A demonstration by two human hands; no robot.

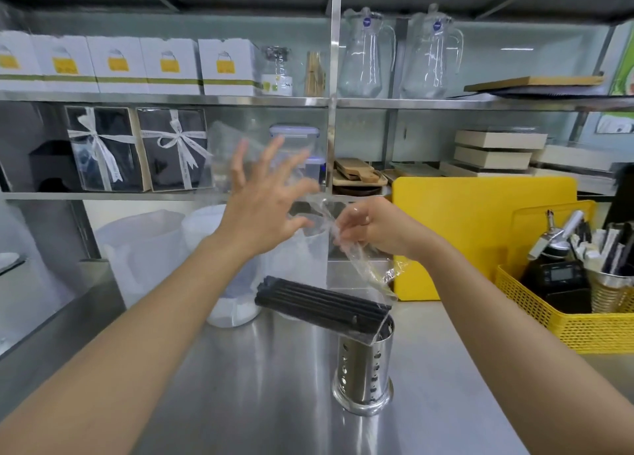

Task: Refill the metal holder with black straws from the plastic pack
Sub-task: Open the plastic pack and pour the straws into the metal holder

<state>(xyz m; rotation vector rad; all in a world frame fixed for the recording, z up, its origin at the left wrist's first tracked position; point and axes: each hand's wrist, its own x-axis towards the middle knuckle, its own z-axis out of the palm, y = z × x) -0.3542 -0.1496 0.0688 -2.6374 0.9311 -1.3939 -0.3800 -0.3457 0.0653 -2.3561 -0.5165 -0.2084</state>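
Straws point(319, 300) lie tilted, lower ends in holder point(364, 363), long axis rising left. Right hand point(372, 228) pinches plastic pack point(360, 259) above holder; left hand point(264, 197) fingers spread.

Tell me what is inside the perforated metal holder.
The lower ends of the black straws enter the shiny perforated metal holder, tilted, with clear plastic pack film around them. Its steel wall hides the bottom.
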